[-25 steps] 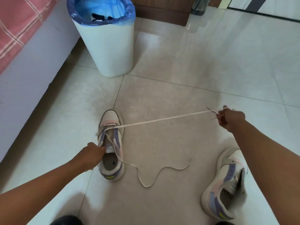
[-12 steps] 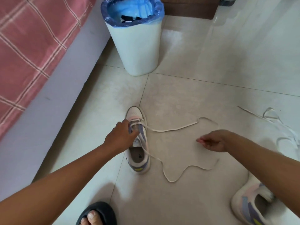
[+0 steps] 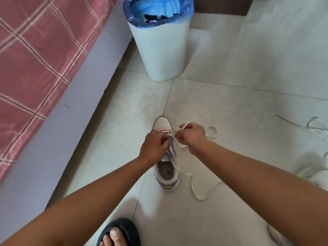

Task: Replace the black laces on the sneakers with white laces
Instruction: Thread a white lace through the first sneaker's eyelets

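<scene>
1. We're on a glossy, smooth tiled floor (image 3: 230,59).
2. The sneaker (image 3: 166,176) looks like smooth, matt synthetic leather; its white lace (image 3: 192,185) is flat woven cloth.
3. The bin (image 3: 162,50) looks like matt plastic, with a thin, crinkly blue plastic liner (image 3: 158,5).
4. Bedsheet (image 3: 35,59): soft checked cloth.

We see a bright, evenly lit room under soft daylight. The pale floor tiles (image 3: 230,219) shine, with washed-out glare near the top right corner and a milky haze along the right edge, where a second lace (image 3: 301,126) and a shoe fade into the brightness. Soft shadows fall toward us under the forearms and beside the sneaker (image 3: 166,171). The bin (image 3: 159,50) looks a little overexposed on its side. Wide-angle bending curves the bed edge (image 3: 71,103) and stretches both arms at the bottom. Slight softness blurs the fingers and the checked cover
</scene>
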`<state>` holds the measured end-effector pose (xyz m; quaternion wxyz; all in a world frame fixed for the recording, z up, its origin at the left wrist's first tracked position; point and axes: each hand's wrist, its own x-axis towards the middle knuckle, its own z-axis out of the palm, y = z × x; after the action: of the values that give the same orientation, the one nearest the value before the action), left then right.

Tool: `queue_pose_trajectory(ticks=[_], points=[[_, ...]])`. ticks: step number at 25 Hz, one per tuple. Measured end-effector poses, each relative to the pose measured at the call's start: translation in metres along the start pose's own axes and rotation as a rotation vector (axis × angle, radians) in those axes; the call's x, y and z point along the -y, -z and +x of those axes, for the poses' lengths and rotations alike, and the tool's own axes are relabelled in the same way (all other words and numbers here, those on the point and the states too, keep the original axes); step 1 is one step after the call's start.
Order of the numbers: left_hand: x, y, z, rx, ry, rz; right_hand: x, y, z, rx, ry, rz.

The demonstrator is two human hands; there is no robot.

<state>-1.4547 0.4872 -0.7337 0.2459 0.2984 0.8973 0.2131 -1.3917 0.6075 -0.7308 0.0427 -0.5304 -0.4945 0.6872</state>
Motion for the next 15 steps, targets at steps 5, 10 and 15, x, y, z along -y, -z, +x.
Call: queue_pose_trajectory(ticks=[5,10,15], points=[[0.0005,-0.0033,-0.0001,-0.005,-0.003,-0.061,-0.0051,-0.0002,0.0025,0.006,0.063,-0.098],[0.0004,-0.0038,0.001,-0.013,0.018,-0.069,-0.0048,0.003,-0.0004,0.06,0.124,-0.13],[-0.0004,-0.0046,0.0004,-0.019,0.031,-0.059,-0.0095,0.0031,-0.0038,0.042,0.203,-0.15]])
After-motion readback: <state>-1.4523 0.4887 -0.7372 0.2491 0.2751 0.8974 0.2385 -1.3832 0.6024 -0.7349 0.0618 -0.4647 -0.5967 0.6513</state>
